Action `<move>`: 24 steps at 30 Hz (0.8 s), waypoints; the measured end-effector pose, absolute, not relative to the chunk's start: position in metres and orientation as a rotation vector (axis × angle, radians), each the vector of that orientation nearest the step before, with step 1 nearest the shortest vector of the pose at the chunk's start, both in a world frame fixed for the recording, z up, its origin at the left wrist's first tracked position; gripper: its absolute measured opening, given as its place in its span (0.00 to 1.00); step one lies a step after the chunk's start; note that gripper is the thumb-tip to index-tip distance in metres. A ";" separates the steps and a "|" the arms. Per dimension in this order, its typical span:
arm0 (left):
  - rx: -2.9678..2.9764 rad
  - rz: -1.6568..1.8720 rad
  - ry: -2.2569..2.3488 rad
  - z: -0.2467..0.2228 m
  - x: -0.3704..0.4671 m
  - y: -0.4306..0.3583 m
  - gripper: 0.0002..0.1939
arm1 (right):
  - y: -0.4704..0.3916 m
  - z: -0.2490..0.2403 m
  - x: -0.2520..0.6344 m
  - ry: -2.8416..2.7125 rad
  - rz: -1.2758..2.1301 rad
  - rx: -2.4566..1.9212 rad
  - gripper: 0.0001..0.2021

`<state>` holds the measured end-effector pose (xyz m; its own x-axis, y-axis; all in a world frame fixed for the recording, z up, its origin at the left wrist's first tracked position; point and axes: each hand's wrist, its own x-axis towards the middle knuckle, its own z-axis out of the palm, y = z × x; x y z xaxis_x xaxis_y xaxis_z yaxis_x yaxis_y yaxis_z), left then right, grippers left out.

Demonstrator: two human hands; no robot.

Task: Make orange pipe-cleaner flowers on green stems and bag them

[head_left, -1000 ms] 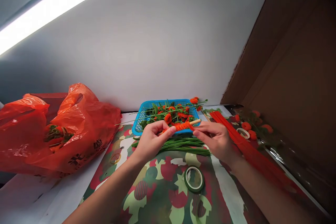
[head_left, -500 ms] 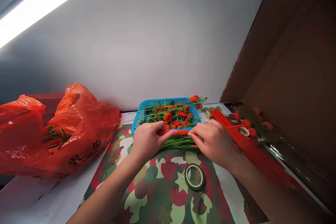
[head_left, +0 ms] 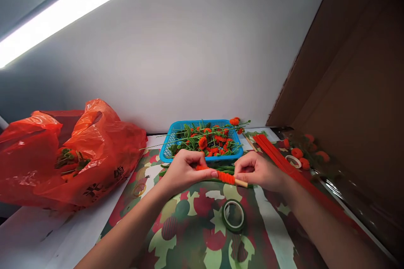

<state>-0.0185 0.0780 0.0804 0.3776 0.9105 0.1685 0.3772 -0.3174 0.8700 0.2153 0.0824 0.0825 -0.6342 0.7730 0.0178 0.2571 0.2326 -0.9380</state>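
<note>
Dark printed characters are showing on the front of the orange-red plastic bag (head_left: 110, 147) at the left; the right-hand one is squashed by a fold, the left one looks like 光, and fainter marks beneath them are too small to read. The left hand (head_left: 184, 170) is pinching the orange fuzzy coil (head_left: 226, 177) between thumb and bent forefinger, with part of the coil running back under those fingers and the rest sticking out beyond the thumb tip toward the right. The coil is wrapping around a pale stick (head_left: 241, 183), whose bare end is poking out past it, slanting slightly downward. The right hand (head_left: 257, 170) is closing thumb against forefinger at the coil's right end, just above the bare wood; whether a strand is lying between those fingertips cannot be told. Both hands are holding the work in front of the blue basket (head_left: 164, 147), which is containing orange flowers (head_left: 203, 143) with green stems, and above a bundle of green stems (head_left: 227, 170) that the hands are partly hiding. Nearer the person, a roll of green tape (head_left: 233, 216) is lying on the camouflage-patterned cover (head_left: 192, 239). Orange-red strips (head_left: 271, 151) are stretching beneath the right forearm, and a white ring (head_left: 293, 161) is resting just beside them.
</note>
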 end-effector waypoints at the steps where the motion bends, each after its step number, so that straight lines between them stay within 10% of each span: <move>1: 1.935 0.835 1.133 0.081 -0.020 0.078 0.22 | 0.081 0.085 0.217 -2.074 1.321 -0.999 0.13; 12: 2.223 1.144 1.750 0.092 -0.012 0.067 0.24 | 0.051 0.087 0.189 -2.031 -0.236 -1.084 0.08; 24: 1.457 1.163 1.262 0.085 -0.006 0.076 0.26 | 0.052 0.082 0.184 -1.645 0.385 -0.812 0.04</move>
<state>-0.0056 0.0759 0.0849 0.0533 0.9927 0.1085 0.1897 -0.1167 0.9749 0.1841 0.0522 0.0822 -0.0556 0.6898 0.7218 0.2975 0.7015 -0.6475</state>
